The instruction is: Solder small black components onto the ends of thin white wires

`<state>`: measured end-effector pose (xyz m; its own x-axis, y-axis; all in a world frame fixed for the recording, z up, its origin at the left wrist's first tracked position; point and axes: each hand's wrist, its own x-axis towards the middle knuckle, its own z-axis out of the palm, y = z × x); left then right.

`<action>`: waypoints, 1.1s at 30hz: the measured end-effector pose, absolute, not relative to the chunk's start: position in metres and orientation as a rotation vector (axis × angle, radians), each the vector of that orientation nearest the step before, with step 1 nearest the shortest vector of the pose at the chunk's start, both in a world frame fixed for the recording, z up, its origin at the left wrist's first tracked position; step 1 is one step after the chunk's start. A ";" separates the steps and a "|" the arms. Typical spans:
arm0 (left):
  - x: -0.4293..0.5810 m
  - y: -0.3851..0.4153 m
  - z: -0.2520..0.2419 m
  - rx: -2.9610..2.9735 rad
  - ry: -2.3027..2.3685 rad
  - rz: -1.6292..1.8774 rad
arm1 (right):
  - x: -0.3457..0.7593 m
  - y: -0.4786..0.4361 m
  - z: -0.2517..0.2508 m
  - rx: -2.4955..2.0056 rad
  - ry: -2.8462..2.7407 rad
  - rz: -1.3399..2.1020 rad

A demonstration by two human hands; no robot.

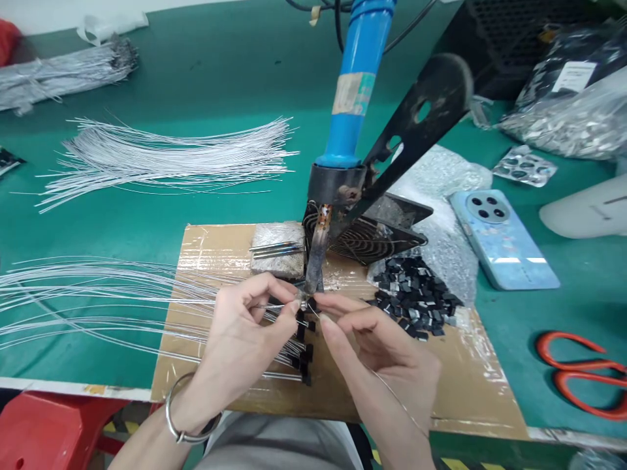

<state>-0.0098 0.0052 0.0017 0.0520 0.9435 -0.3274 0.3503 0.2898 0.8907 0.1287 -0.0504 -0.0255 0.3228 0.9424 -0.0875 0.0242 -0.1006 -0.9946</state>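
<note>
My left hand (247, 329), a bangle on its wrist, pinches a thin white wire near its end. Fingers closed, my right hand (389, 352) grips a thin strand of solder wire (394, 395) that runs back across the palm. Both sets of fingertips nearly meet under the tip of a blue-handled soldering iron (350, 91), which a black metal stand (421, 114) holds pointing down. A small black piece sits at the tip, partly hidden by the fingers. Below my left hand, white wires ending in black connectors (304, 356) lie on the cardboard (465, 385).
A heap of small black parts (416, 294) lies right of the iron. Behind it stands a black fan (372, 238). A loose wire bundle (176, 156) spreads at the back left. A blue phone (504, 241) and red-handled scissors (582, 372) lie at the right.
</note>
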 end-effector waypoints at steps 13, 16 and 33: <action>-0.011 0.004 0.002 1.297 1.479 0.705 | 0.126 -0.050 -0.027 -1.402 -0.920 0.983; -0.012 0.003 0.002 1.295 1.481 0.712 | 0.126 -0.050 -0.027 -1.407 -0.913 0.986; -0.011 0.005 -0.002 1.274 1.490 0.709 | 0.128 -0.049 -0.035 -1.387 -0.945 0.973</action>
